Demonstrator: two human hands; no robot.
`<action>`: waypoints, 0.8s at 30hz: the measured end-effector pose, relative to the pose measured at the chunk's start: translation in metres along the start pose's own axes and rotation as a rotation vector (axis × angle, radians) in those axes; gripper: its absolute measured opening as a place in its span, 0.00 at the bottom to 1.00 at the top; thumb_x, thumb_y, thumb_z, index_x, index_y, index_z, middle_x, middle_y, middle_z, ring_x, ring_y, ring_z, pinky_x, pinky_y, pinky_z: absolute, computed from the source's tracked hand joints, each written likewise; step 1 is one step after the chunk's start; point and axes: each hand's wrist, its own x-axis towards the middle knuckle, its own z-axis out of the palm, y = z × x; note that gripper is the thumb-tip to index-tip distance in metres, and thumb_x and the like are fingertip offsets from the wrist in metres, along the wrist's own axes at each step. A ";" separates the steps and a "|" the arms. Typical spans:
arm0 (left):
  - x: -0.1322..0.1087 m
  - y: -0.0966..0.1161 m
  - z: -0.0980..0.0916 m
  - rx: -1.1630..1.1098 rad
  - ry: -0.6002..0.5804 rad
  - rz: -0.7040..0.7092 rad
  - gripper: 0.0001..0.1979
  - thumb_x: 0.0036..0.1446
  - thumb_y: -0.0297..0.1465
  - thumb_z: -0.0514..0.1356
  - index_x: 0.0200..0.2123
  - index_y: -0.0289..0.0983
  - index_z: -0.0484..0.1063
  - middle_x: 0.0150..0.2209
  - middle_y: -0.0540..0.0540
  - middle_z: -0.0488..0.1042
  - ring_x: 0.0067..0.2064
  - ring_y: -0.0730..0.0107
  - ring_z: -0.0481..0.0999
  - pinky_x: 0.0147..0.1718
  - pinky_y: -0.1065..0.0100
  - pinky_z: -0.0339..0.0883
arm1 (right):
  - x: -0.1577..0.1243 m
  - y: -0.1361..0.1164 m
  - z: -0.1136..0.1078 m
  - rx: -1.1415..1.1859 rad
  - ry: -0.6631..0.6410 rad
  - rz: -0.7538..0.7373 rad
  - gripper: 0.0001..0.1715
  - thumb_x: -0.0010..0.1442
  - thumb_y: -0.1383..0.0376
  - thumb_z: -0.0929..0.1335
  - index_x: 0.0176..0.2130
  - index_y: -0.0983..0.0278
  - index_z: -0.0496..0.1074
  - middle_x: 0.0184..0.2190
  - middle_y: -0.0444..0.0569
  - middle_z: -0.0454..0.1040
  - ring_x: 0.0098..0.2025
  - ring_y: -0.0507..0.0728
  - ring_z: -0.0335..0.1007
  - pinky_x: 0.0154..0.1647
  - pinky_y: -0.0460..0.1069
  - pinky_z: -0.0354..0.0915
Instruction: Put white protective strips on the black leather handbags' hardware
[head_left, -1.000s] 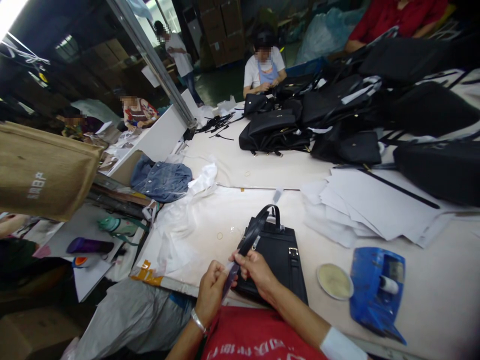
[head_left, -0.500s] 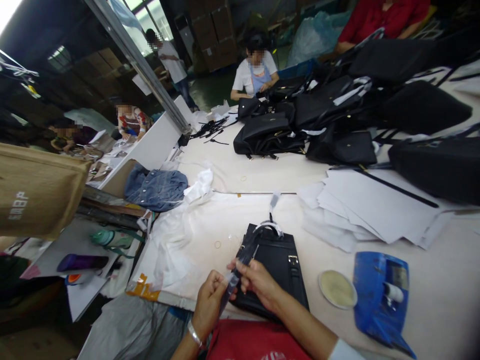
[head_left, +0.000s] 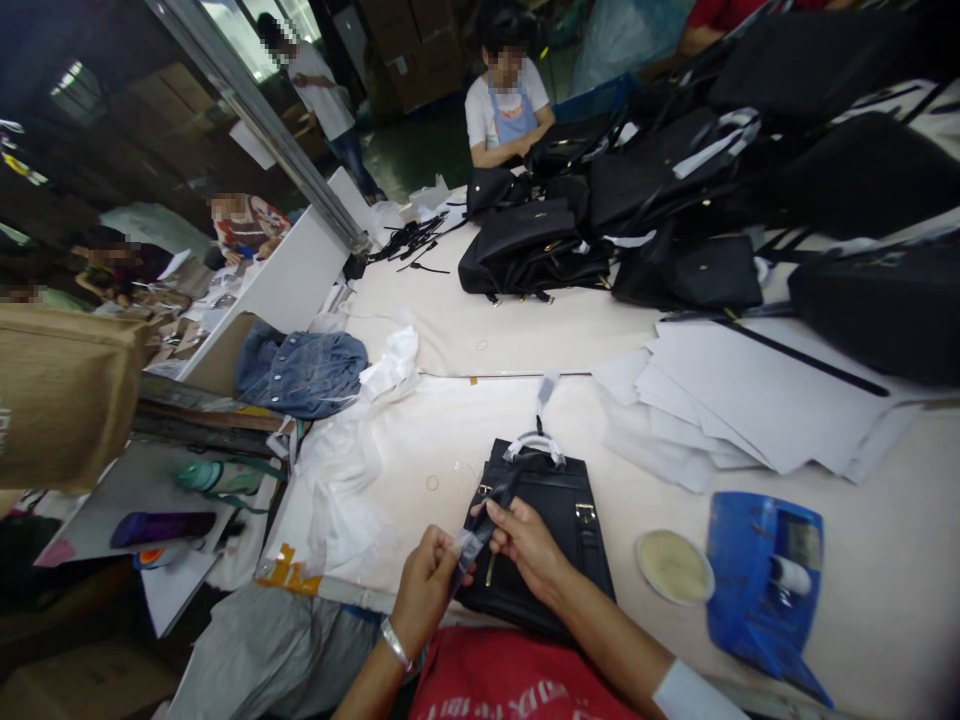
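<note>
A black backpack (head_left: 556,503) with gold buckles lies at the front edge of the table, its top handle (head_left: 536,441) wrapped in white. Over its left side runs a black strap (head_left: 474,550) partly covered in clear plastic film. My left hand (head_left: 429,578) pinches the lower part of this strap, close to the table edge. Higher up, my right hand (head_left: 531,545) grips the same strap above the bag's front, fingers closed. The exact fingertip contact is partly hidden.
A blue tape dispenser (head_left: 739,570) and a round, pale-yellow dish (head_left: 675,567) stand right of the bag. Behind are white paper sheets (head_left: 750,400) and piled black bags (head_left: 517,245). A denim garment (head_left: 307,370) lies left. A co-worker (head_left: 510,100) sits across the table.
The camera view has shifted slightly. My right hand has moved a little up and right along the strap, apart from my left hand, which still pinches it.
</note>
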 end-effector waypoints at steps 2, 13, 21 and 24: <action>0.001 0.002 0.002 0.048 0.020 0.020 0.13 0.56 0.43 0.54 0.31 0.39 0.62 0.28 0.48 0.77 0.26 0.67 0.75 0.26 0.70 0.65 | 0.004 -0.007 -0.003 0.014 -0.006 -0.012 0.19 0.52 0.53 0.70 0.37 0.65 0.70 0.31 0.46 0.71 0.21 0.44 0.53 0.24 0.44 0.59; 0.015 0.010 0.005 0.107 0.015 0.061 0.12 0.57 0.42 0.54 0.30 0.39 0.62 0.27 0.49 0.75 0.28 0.68 0.74 0.27 0.71 0.63 | 0.007 0.021 0.002 -0.085 -0.027 0.067 0.23 0.50 0.48 0.70 0.33 0.64 0.65 0.17 0.37 0.64 0.19 0.47 0.60 0.23 0.44 0.57; 0.023 0.010 0.009 0.117 0.012 0.056 0.11 0.58 0.41 0.53 0.31 0.39 0.61 0.25 0.50 0.74 0.27 0.69 0.74 0.27 0.70 0.64 | 0.017 -0.005 -0.014 -0.057 -0.031 0.087 0.22 0.53 0.49 0.68 0.35 0.64 0.66 0.22 0.41 0.67 0.22 0.48 0.62 0.24 0.45 0.59; 0.028 0.013 0.010 0.082 -0.009 0.022 0.12 0.57 0.41 0.54 0.30 0.39 0.62 0.27 0.49 0.75 0.27 0.69 0.74 0.26 0.70 0.65 | 0.029 -0.023 -0.020 0.074 0.049 0.060 0.20 0.51 0.51 0.70 0.33 0.63 0.65 0.21 0.38 0.62 0.20 0.45 0.55 0.22 0.43 0.56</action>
